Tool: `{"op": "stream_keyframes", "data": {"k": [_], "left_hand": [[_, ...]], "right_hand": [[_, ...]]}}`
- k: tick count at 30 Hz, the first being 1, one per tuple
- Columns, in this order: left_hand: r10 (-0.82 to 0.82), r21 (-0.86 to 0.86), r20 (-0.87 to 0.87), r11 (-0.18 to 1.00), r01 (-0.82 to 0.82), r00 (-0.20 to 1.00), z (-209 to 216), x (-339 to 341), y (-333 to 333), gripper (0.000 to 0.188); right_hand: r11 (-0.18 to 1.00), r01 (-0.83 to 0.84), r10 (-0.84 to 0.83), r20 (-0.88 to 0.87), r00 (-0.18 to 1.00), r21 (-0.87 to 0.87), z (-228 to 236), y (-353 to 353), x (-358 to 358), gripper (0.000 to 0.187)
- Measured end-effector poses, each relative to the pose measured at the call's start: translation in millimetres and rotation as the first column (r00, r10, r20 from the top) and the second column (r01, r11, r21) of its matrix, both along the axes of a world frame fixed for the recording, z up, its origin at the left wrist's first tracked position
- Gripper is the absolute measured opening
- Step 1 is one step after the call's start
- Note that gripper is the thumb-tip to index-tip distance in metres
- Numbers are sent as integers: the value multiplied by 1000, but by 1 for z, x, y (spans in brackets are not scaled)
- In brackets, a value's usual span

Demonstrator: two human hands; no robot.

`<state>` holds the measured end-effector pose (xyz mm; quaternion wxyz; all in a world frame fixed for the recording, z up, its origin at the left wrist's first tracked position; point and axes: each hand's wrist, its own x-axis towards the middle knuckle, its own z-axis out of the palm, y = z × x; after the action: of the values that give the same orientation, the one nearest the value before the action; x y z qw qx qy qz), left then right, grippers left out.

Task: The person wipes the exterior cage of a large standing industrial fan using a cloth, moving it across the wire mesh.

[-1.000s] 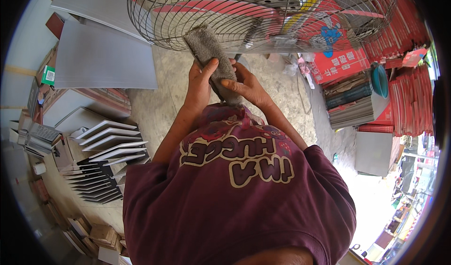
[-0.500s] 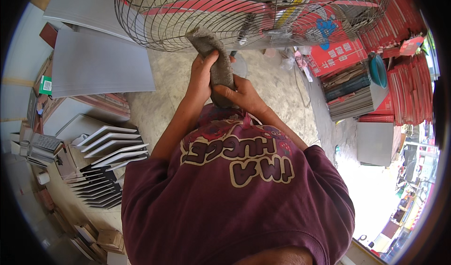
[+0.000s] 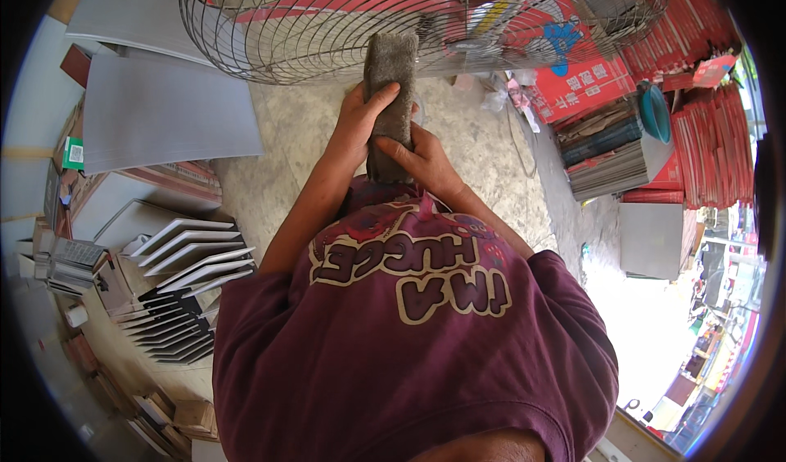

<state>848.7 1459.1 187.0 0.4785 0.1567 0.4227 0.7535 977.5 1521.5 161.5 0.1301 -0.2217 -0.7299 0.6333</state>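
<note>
Upright in front of my body stands a long, narrow folded grey cloth (image 3: 396, 118) with a rough, fuzzy surface. My left hand (image 3: 360, 122) is closed on its left side, the thumb pressed flat across the front. Lower down, my right hand (image 3: 426, 160) grips it from the right, its thumb also lying over the front. Most of the fingers are hidden behind the cloth. Its top end overlaps the view of a wire fan cage (image 3: 311, 48), and its lower end comes close to my maroon shirt (image 3: 409, 364).
Beyond my hands is the large fan, with red blades behind the cage. Grey panels (image 3: 172, 118) and a rack of white tile samples (image 3: 196, 253) stand to the left. At right are stacked red cartons (image 3: 712, 151), a teal basin (image 3: 655, 115) and a grey box-like block (image 3: 651, 239).
The folded cloth has turned from leaning left to nearly upright, its broad face now toward me. Both hands still grip it, the left a little further right. The view has shifted slightly.
</note>
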Motion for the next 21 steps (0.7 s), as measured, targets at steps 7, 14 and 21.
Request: {"op": "stream_keyframes", "data": {"k": [7, 14, 21], "left_hand": [[224, 135, 127, 961, -241, 966, -16, -11, -36, 29], [271, 52, 125, 959, -279, 954, -28, -16, -39, 29], [124, -66, 64, 991, -120, 990, -21, -2, -8, 29]], "right_hand": [[981, -186, 187, -11, 982, 57, 16, -3, -29, 52], [981, -169, 178, -88, 980, 96, 7, -9, -37, 64], [995, -32, 15, -170, 985, -96, -1, 2, -21, 63]]}}
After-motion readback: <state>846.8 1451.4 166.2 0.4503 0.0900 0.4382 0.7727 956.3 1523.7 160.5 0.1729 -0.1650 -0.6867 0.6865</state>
